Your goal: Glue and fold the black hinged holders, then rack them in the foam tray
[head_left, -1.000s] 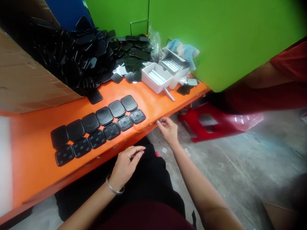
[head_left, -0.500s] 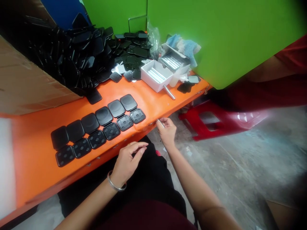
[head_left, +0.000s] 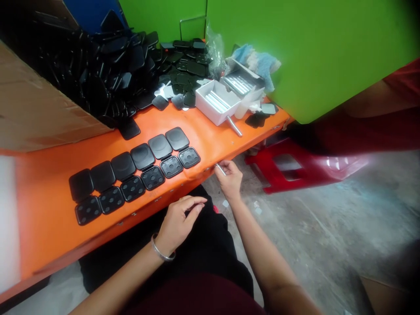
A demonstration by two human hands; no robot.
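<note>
My right hand (head_left: 230, 178) is at the front edge of the orange table (head_left: 46, 218), its fingers pinched on a thin silver metal rod (head_left: 219, 169). My left hand (head_left: 179, 221), with a silver bangle on the wrist, hovers over my lap below the table edge, fingers loosely curled and apart, holding nothing. On the table just beyond lie two rows of open black square cases (head_left: 134, 175), smooth lids behind and dimpled trays in front.
A heap of black case parts (head_left: 108, 74) fills the back of the table beside a cardboard sheet (head_left: 36, 109). A white box of silver rods (head_left: 216, 103), a loose rod (head_left: 234, 126) and a blue cloth (head_left: 259, 65) stand at right. A red stool (head_left: 288, 168) and another person's red sleeve (head_left: 400, 83) are beyond.
My left hand has drifted slightly right and up toward the table edge. My right hand stays at the edge with the rod.
</note>
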